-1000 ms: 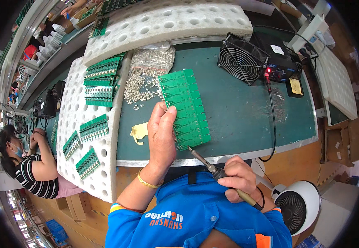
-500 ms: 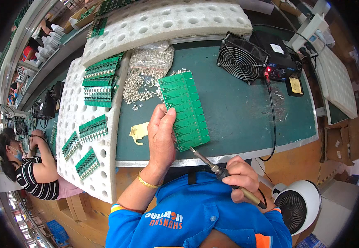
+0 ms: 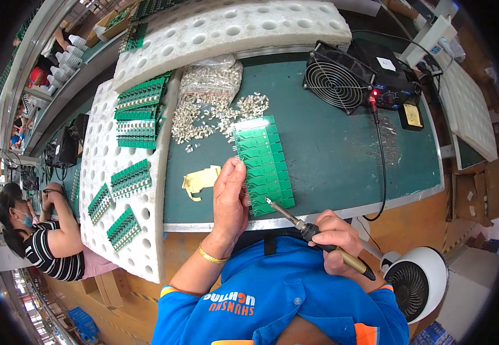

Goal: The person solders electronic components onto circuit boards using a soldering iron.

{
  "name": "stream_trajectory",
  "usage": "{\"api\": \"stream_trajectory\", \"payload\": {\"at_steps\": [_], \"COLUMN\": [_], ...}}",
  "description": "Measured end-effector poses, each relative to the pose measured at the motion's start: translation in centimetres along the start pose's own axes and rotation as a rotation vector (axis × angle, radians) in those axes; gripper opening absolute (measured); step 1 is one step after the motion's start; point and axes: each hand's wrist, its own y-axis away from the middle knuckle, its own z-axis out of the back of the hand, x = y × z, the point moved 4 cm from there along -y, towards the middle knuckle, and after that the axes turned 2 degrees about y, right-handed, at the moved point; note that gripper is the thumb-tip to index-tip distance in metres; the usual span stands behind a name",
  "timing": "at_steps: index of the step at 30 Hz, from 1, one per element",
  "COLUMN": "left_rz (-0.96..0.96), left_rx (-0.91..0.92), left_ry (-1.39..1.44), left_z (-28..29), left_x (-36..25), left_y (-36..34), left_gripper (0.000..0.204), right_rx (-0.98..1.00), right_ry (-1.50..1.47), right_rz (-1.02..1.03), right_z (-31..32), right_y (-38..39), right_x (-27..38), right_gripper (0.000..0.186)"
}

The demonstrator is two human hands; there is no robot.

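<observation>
Head view: clear bag (image 3: 210, 84) holds pale parts (image 3: 225, 72), left hand (image 3: 230, 195) green board (image 3: 264, 167)

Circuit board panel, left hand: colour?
The circuit board panel is green; best in the head view.

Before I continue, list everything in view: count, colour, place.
Workbench: one, green, centre
Board panel: one, green, over workbench
Soldering iron: one, black and olive, near board panel
Foam slabs: at least two, white, left and far side
More panels: several, green, on foam slabs
Small parts: many, whitish, on workbench
Bag: one, clear, among small parts
Irregular piece: one, yellow, left of centre
Bench fan: one, black, far right
Control box: one, black, beside bench fan
Standing fan: one, white, lower right
Co-worker: one nearby, striped top, left
Left hand: one, bare, holding board panel
Right hand: one, bare, holding soldering iron
</observation>
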Motion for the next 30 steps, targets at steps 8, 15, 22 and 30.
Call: {"api": "stream_trajectory", "payload": {"at_steps": [8, 15, 22, 30], "left_rz": [-0.021, -0.044, -0.049, -0.092], "left_rx": [0.005, 0.029, 0.025, 0.037], "left_ry": [-0.026, -0.068, -0.092, -0.114], "left_z": [0.3, 0.7, 0.5, 0.7], "left_x": [0.3, 0.5, 0.4, 0.3], "left_y": [0.1, 0.1, 0.1, 0.2], "left_gripper": [0.023, 0.024, 0.023, 0.023], "right_rx": [0.000, -0.015, 0.003, 0.016], "right_ry": [-0.008, 0.004, 0.014, 0.024], "right_rz": [-0.023, -0.018, -0.010, -0.001], "right_z": [-0.5, -1.1, -1.1, -1.2], "right_y": [-0.2, -0.4, -0.5, -0.4], "right_x": [-0.5, -0.8, -1.0, -1.1], "right_gripper": [0.041, 0.038, 0.037, 0.036]}}
